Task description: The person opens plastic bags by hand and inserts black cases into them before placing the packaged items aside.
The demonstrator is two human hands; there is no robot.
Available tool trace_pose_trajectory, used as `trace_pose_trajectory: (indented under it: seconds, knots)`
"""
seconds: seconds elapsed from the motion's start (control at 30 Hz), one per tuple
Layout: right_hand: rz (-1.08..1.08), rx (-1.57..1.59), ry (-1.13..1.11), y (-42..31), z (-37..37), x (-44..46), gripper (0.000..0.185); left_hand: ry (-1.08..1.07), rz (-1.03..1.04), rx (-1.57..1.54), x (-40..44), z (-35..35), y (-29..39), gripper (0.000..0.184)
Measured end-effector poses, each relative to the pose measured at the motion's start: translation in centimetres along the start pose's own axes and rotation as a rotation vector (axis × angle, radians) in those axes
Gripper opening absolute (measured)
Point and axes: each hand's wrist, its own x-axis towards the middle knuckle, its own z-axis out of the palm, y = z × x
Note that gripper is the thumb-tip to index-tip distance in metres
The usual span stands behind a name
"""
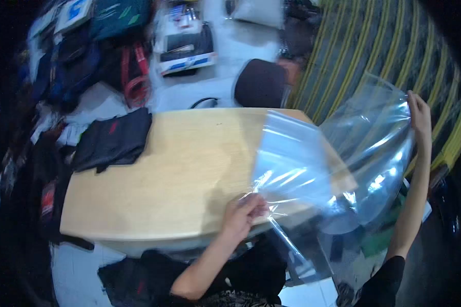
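Note:
A large clear plastic bag [297, 158] stretches between my two hands over the right side of the table. My left hand [245, 214] pinches its near left edge, close to the table's front. Out to the right, past the table's corner, my right hand [419, 115] grips the far edge and holds it up. The sheet sags and shines between them, and part of it hangs below the table edge. On the table's far left lies a folded black garment [115, 138] with a small red mark, apart from both hands.
The light wooden table [189, 174] has a curved front edge. Behind it stand a dark chair back [261, 83] and a box of items [187, 59] on the floor. Bags and red straps [135, 77] crowd the back left. Yellow-striped material [343, 56] spreads at the back right.

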Motion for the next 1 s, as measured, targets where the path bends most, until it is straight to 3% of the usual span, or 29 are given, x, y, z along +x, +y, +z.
trace_pose_trajectory:
  seconds: [0.07,0.13,0.17,0.2,0.27,0.33,0.4,0.43,0.47,0.53,0.57,0.7,0.8,0.83,0.93,0.97,1.0]
  knots:
    - [0.001,0.14,-0.214,-2.8,8.8,1.7,0.046,0.115,0.205,0.022,-2.8,-3.4,3.0,0.014]
    - [-0.046,0.234,-0.237,-9.1,17.9,2.1,0.048,0.302,0.375,0.067,-5.4,-5.6,4.6,0.015]
    - [0.016,0.128,-0.353,-12.3,21.6,3.5,0.048,0.383,0.456,0.091,-5.0,-6.0,5.1,0.017]
    - [-0.221,0.213,-0.148,-15.2,25.9,3.3,0.047,0.481,0.509,0.073,-6.0,-6.8,5.7,0.018]
    - [-0.281,0.214,-0.055,-20.2,33.2,4.5,0.044,0.665,0.599,0.027,-5.8,-7.6,6.5,0.02]
    - [-0.519,0.317,0.251,-27.3,35.6,1.9,0.039,0.737,0.653,-0.025,-5.5,-7.2,6.8,0.022]
    - [-0.547,0.538,-0.078,-33.5,30.8,-5.8,0.032,0.75,0.691,-0.029,-4.9,-7.7,7.1,0.025]
    - [-0.604,0.589,-0.328,-34.9,27.8,-10.3,0.037,0.735,0.687,-0.035,-4.7,-8.0,7.3,0.028]
    - [-0.576,0.586,-0.733,-35.3,25.7,-13.6,0.047,0.715,0.701,-0.025,-4.4,-8.7,7.5,0.028]
    - [-0.775,0.682,-0.726,-33.6,24.6,-21.6,0.054,0.669,0.701,-0.001,-4.3,-8.7,8.1,0.029]
    - [-0.755,0.593,-0.743,-32.5,24.4,-24.2,0.051,0.746,0.632,-0.021,-4.7,-7.4,8.5,0.028]
    - [-0.585,0.444,-0.88,-28.5,27.5,-27.2,0.035,0.649,0.639,0.094,-3.7,-9.1,6.8,0.031]
    - [-0.515,0.783,-0.983,-26.8,29.3,-26.1,0.024,0.631,0.626,0.403,-4.1,-8.5,6.9,0.031]
    - [-0.316,0.828,-1.063,-26.9,28.3,-25.3,0.014,0.672,0.661,0.487,-4.1,-8.0,6.9,0.039]
    - [0.084,1.024,-1.334,-25.4,29.9,-24.6,0.013,0.532,0.575,0.705,-5.3,-8.4,6.9,0.05]
    - [0.198,1.207,-1.35,-24.7,30.8,-24.9,0.02,0.53,0.539,0.802,-5.7,-8.1,7.1,0.058]
    - [0.202,1.171,-1.273,-24.7,30.6,-24.4,0.019,0.551,0.512,0.862,-6.0,-7.8,7.4,0.056]
